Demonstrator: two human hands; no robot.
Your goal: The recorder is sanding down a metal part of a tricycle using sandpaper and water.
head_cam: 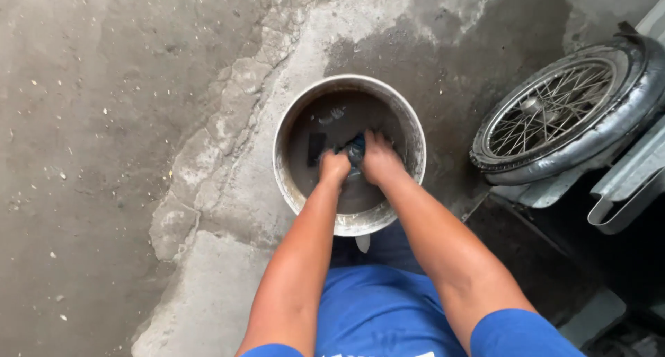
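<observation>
Head view | left hand (pixel 334 166) and right hand (pixel 379 157) side by side in metal bucket (pixel 298 114) of murky water | both clenched around blue-grey cloth (pixel 355 149) between them | spoked wheel (pixel 554 111) well to the right on the floor

A dark, wet blue-tinted cloth (pixel 355 149) lies bunched in murky water inside the round metal bucket (pixel 291 114) at centre.

Daylight is falling on a rough concrete floor (pixel 104 121), cracked and patchy, with a dark wet stain (pixel 450 59) spreading across its upper part. At the right, a spoked wheel (pixel 564 111) with a black tyre is lying beside grey metal panels (pixel 634 180).
</observation>
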